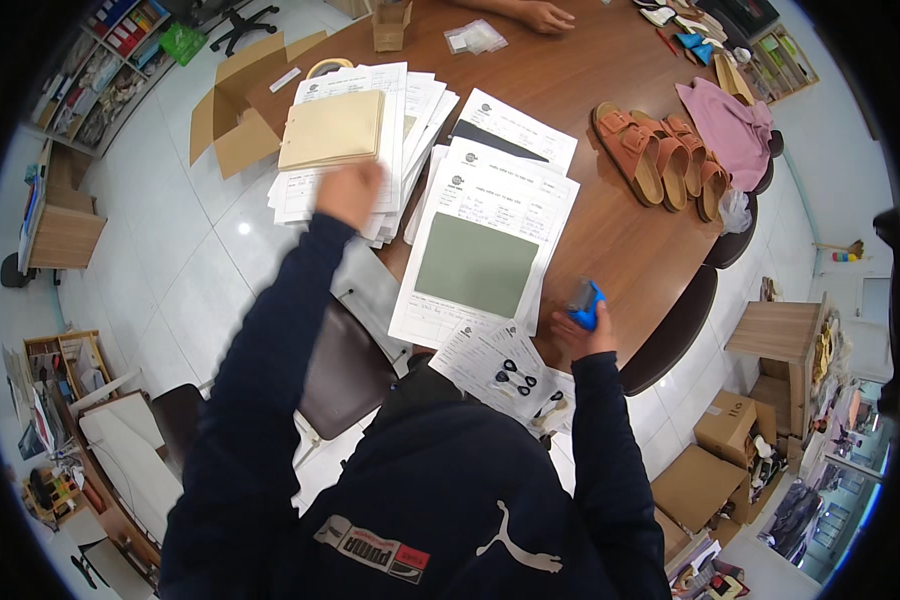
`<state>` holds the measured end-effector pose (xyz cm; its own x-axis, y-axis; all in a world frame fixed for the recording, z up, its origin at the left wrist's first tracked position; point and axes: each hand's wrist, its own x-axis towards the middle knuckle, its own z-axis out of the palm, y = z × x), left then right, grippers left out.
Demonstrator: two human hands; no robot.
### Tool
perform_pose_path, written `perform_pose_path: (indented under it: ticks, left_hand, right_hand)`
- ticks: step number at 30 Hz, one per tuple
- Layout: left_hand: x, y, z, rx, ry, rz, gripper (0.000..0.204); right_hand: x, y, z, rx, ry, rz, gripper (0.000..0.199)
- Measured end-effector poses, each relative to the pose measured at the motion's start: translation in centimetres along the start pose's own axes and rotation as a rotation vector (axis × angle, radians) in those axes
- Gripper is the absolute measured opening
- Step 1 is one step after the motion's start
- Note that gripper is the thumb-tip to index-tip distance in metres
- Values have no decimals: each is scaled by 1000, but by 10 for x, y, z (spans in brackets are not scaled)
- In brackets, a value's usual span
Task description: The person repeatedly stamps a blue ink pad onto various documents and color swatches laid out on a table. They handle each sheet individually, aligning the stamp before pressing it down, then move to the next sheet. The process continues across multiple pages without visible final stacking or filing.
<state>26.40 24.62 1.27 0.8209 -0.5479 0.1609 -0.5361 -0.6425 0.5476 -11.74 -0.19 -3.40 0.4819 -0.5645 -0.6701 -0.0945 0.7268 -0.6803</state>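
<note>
My left hand [351,192], smeared by motion, is over the lower edge of a stack of beige sheets [332,130]. The stack lies on a pile of printed forms [392,165] at the table's left; whether the hand touches it I cannot tell. At the table's near right edge my right hand [587,334] is closed around a small blue object with a clear grey end [592,306], its kind unclear. Between the hands, a green-grey rectangular swatch [476,265] lies on a printed form [505,180]. Nearer me, more sheets [470,362] carry several small black oval pieces [511,375].
Brown sandals [660,155] and a pink cloth [727,130] occupy the table's right side. An open cardboard box [232,110] stands at the left. Across the table [560,60] a co-worker's hand [545,17] rests near a clear plastic bag [475,38]. Dark chairs [342,365] stand around the table.
</note>
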Motion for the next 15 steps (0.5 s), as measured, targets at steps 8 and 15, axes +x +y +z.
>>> perform_pose_path:
  ticks: [8, 15]
  left_hand:
    - [-118, 78, 39, -1, -114, -44, 35]
    - [-112, 96, 38, -37, 173, 147, 38]
  right_hand:
    - [-5, 31, 45, -63, 39, -130, 39]
    - [-7, 21, 48, -114, -62, -171, 42]
